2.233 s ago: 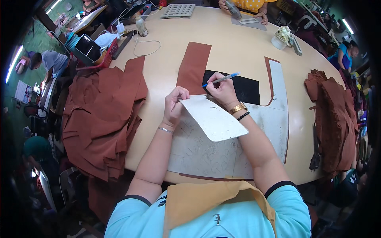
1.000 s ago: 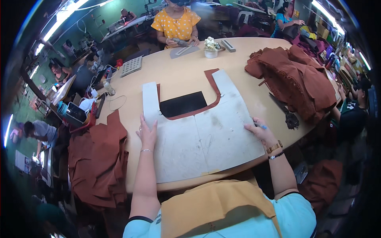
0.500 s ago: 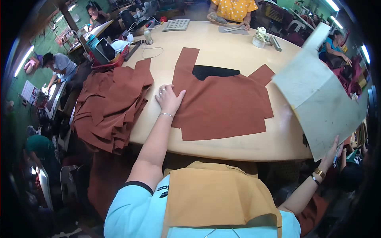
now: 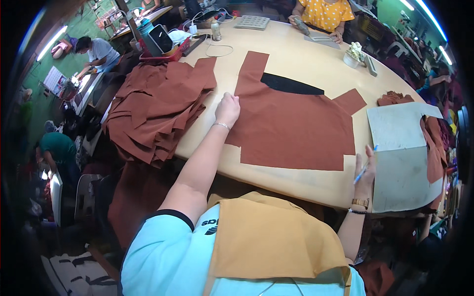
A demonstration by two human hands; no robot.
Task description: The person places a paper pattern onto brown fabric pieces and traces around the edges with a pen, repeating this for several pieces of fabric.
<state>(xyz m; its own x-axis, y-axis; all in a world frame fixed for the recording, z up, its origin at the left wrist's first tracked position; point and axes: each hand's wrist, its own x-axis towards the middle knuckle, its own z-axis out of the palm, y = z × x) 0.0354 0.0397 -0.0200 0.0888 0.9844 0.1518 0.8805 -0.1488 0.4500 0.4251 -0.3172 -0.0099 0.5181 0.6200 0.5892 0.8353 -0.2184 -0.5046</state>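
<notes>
A rust-brown cut fabric piece (image 4: pixel 296 130) lies flat in front of me, with a strap-like extension at each upper corner. A black piece (image 4: pixel 291 84) shows beneath its upper edge. My left hand (image 4: pixel 228 109) is closed at the fabric's left edge, its fingertips pinching that edge. Between the fingers of my right hand (image 4: pixel 364 172) is a blue-and-white pen (image 4: pixel 362 173). That hand hovers by the table's front right edge, between the fabric and a pale grey-green pattern board (image 4: pixel 399 172), which lies at the right.
A thick heap of rust-brown cut pieces (image 4: pixel 158 108) lies at the left. More brown fabric (image 4: pixel 395 98) sits beside the board. Farther back on the table (image 4: pixel 276 44) are a red basket (image 4: pixel 173 55), a bottle (image 4: pixel 216 30) and a white pot (image 4: pixel 351 58). Across sits a person in yellow (image 4: pixel 327 16).
My right hand has put the pattern board down at the right, let go of it and moved inward with the pen. My left hand has gone from flat and spread to closed at the fabric edge.
</notes>
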